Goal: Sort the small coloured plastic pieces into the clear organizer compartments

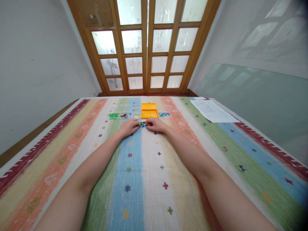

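Near the far side of the table, my left hand (130, 127) and my right hand (156, 125) face each other across a small patch of colourful pieces (143, 126). The fingers of both hands are curled in at its two sides. Whatever lies between the fingertips is too small to make out. Just beyond stands an orange-yellow box (149, 106) with its lid up and small white pieces (150, 115) inside. Clear boxes flank it, holding green pieces (113, 115), dark brown pieces (124, 115), yellow pieces (137, 116) and blue pieces (164, 114).
A striped cloth (134, 199) with printed motifs covers the table. Sheets of paper (211, 110) lie at the far right. A glass-paned wooden door (148, 57) is behind the table, and a pale glass panel (252, 96) leans along the right wall.
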Demonstrator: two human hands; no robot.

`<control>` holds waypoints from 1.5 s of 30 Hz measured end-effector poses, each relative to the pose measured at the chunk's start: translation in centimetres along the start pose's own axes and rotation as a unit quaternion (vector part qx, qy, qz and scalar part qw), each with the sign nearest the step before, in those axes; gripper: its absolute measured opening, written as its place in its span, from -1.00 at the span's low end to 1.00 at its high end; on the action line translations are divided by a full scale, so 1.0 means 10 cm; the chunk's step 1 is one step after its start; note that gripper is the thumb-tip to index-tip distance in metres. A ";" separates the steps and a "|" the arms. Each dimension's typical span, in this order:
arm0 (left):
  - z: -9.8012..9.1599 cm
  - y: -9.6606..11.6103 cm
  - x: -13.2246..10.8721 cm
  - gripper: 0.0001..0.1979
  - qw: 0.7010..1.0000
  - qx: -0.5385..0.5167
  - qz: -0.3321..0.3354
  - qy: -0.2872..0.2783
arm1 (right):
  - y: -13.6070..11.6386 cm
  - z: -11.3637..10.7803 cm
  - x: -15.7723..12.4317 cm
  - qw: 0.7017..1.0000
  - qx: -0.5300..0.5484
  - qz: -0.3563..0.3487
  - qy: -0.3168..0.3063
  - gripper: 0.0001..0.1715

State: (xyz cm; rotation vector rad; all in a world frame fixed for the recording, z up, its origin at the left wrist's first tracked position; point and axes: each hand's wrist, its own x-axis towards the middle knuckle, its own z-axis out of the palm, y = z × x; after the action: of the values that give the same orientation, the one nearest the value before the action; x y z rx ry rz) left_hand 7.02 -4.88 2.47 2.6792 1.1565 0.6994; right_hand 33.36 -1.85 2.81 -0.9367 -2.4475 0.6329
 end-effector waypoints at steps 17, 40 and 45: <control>-0.01 -0.02 0.00 -0.80 0.998 -0.001 -0.054 0.013 | 0.44 -0.13 0.03 0.953 0.038 0.090 0.287 -0.86; -0.07 -0.30 -0.05 -0.76 0.960 -0.087 -0.199 0.176 | 0.61 -0.32 -0.08 0.886 -0.035 0.215 0.408 -0.77; -0.04 -0.49 -0.07 -0.72 0.934 -0.150 -0.243 0.215 | 0.55 -0.27 -0.05 0.900 -0.048 0.193 0.389 -0.76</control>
State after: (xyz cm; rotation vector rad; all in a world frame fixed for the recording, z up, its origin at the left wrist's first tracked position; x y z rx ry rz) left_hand 3.17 -1.98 1.07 1.9219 1.5758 1.2739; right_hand 37.90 2.07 1.77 -1.4013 -1.5989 0.1807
